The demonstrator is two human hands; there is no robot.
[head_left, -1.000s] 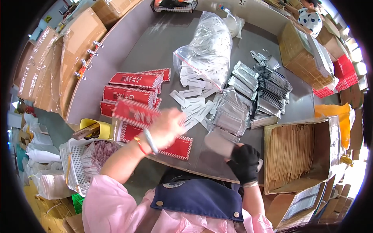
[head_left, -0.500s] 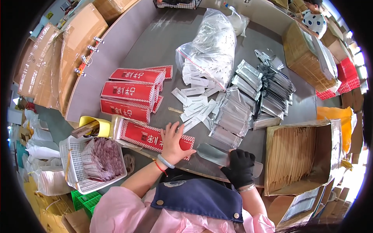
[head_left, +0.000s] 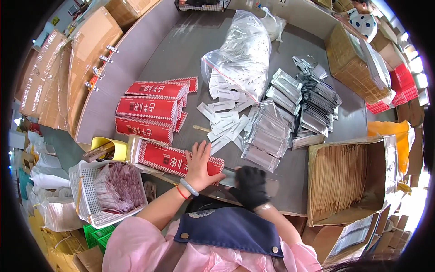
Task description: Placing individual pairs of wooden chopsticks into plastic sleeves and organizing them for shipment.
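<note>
My left hand [head_left: 201,165] lies with spread fingers on a red, white-checked paper sleeve [head_left: 156,155] near the table's front edge, pressing on its right end. My right hand [head_left: 250,186], in a black fingerless glove, is closed around a long clear plastic piece [head_left: 272,187]. The rounded front of that piece is at the sleeve's right end; whether it has entered is hidden by my left thumb. Motion blurs the gloved fingers somewhat. Beyond my left hand lie piles of similar red sleeves [head_left: 147,106].
White slim packets [head_left: 226,124] spill from a clear bag [head_left: 247,50]. Clear and dark packets [head_left: 317,104] are stacked right of them. A carton of thin wooden sticks [head_left: 337,181] stands at the right. At the left are a yellow holder [head_left: 118,149] and a white basket [head_left: 86,199].
My right hand has moved left with the clear plastic piece, bringing its front to the red sleeve's right end. My left hand stays on the sleeve.
</note>
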